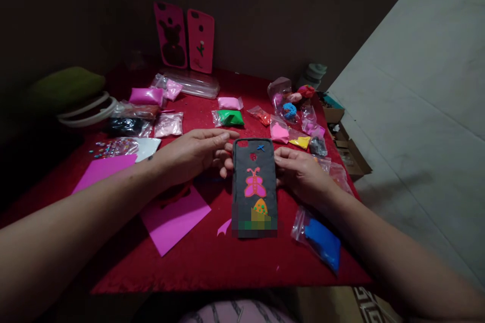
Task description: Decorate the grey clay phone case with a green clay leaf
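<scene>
A dark grey phone case (246, 161) is held up in front of me, its decorated back facing me. It bears a pink and orange butterfly (255, 185), a small blue star-like shape (260, 148) and an orange shape with green dots (260, 207). Its lower part is blurred by a pixel patch. My right hand (303, 169) pinches the case's right edge, some fingers hidden behind it. At the upper left edge is my left hand (200, 154), index finger and thumb stretched out, other fingers loosely bent; whether it touches the case is unclear.
On the red cloth (227, 272) lie pink sheets (176, 224), a blue clay packet (322, 242), a green packet (230, 118) and several other bags. Two pink decorated cases (200, 40) lean at the back, behind a clear case (193, 83). Boxes (352, 154) stand right of the table.
</scene>
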The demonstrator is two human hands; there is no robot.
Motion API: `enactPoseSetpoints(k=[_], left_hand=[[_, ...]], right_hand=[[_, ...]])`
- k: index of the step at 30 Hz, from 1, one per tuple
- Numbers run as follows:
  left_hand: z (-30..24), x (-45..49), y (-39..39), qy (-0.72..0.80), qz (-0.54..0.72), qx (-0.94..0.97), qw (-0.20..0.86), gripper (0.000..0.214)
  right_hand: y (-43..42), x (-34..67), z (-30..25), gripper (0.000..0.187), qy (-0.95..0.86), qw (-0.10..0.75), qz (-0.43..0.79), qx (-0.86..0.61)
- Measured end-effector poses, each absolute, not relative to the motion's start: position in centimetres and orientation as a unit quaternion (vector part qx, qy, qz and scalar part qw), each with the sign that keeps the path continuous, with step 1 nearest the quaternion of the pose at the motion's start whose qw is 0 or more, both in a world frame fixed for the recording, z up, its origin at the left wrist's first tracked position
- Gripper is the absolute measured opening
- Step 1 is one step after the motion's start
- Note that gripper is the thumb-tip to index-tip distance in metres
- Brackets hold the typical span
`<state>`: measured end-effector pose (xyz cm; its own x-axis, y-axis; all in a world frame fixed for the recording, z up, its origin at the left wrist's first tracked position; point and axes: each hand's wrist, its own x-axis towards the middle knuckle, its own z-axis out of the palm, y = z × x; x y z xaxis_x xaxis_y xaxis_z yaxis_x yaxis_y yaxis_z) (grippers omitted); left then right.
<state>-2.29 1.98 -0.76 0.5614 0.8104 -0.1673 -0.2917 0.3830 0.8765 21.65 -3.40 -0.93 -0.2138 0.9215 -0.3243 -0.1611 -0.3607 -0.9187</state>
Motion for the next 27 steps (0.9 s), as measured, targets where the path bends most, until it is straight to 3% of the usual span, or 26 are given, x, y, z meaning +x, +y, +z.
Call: enactPoseSetpoints(k=[11, 19, 23, 27], left_hand=[[-0.2, -2.2, 1.3, 0.402, 0.331, 0.494, 0.697, 0.032], [-0.3, -1.9, 0.7, 0.422, 0.325, 0.542, 0.65, 0.041], [0.4, -2.2, 0.6, 0.427, 0.363, 0.595, 0.576, 0.022], [0.9, -3.0, 0.9, 0.422, 0.288, 0.699, 0.5, 0.006]], right_hand=[[-3.1, 22.7, -0.6, 0.025, -0.471, 0.338, 0.6, -0.552], [-3.3, 22.4, -0.2, 0.008, -0.494, 0.357, 0.495, -0.619], [-3.5, 22.5, 0.7, 0.006, -0.52, 0.41, 0.43, -0.613], [-3.9, 23.1, 2.0, 0.007, -0.534, 0.448, 0.405, -0.592]])
